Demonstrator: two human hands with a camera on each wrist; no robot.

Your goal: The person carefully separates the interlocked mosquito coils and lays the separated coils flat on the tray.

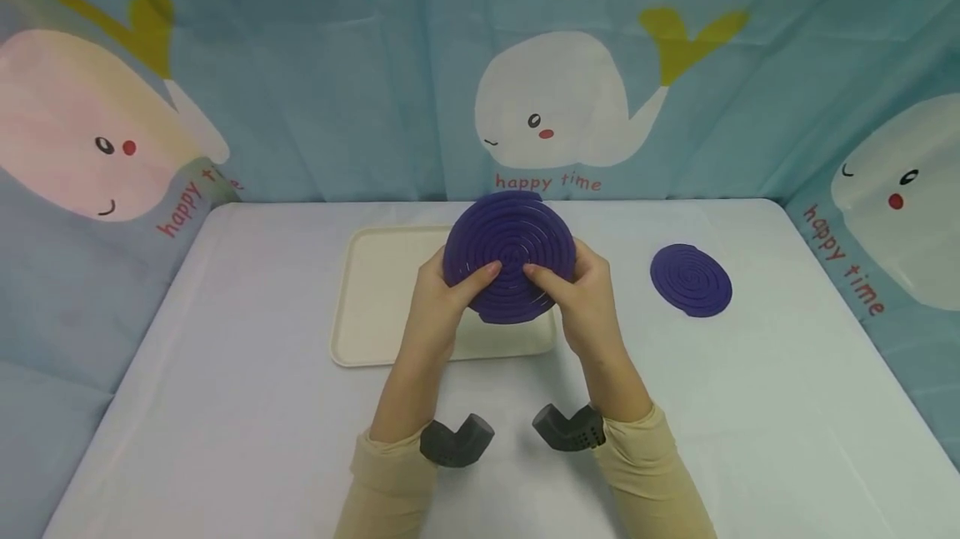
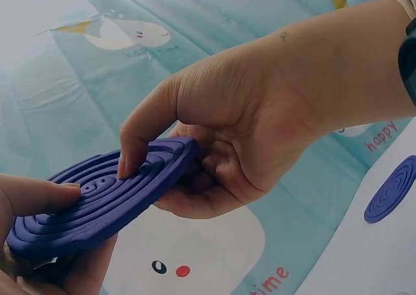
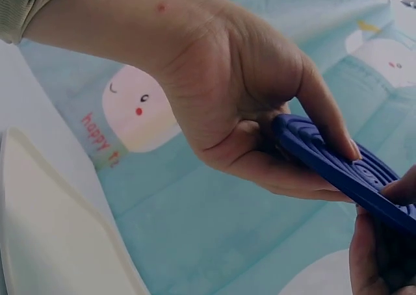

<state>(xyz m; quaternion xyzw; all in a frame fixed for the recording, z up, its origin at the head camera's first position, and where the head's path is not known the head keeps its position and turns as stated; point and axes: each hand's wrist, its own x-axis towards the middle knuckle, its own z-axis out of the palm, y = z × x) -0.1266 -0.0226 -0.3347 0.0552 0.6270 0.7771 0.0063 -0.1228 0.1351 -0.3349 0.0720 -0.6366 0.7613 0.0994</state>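
Both hands hold up a round purple-blue coaster [image 1: 510, 222] with raised spiral rings, above the tray. My left hand [image 1: 438, 297] grips its left side, thumb pressed on the ringed face and fingers curled beneath. On the opposite side my right hand [image 1: 588, 293] grips it the same way, its thumb near the centre. The left wrist view shows the coaster [image 2: 97, 191] pinched between thumbs and fingers, tilted. In the right wrist view the coaster's edge [image 3: 325, 168] lies over the fingers. A second, matching coaster [image 1: 691, 280] lies flat on the table at the right.
A cream rectangular tray [image 1: 367, 306] sits on the white table [image 1: 225, 406] behind and below the hands. A blue curtain [image 1: 337, 106] with whale prints hangs along the table's back and sides. Dark devices [image 1: 457, 441] are strapped to both wrists.
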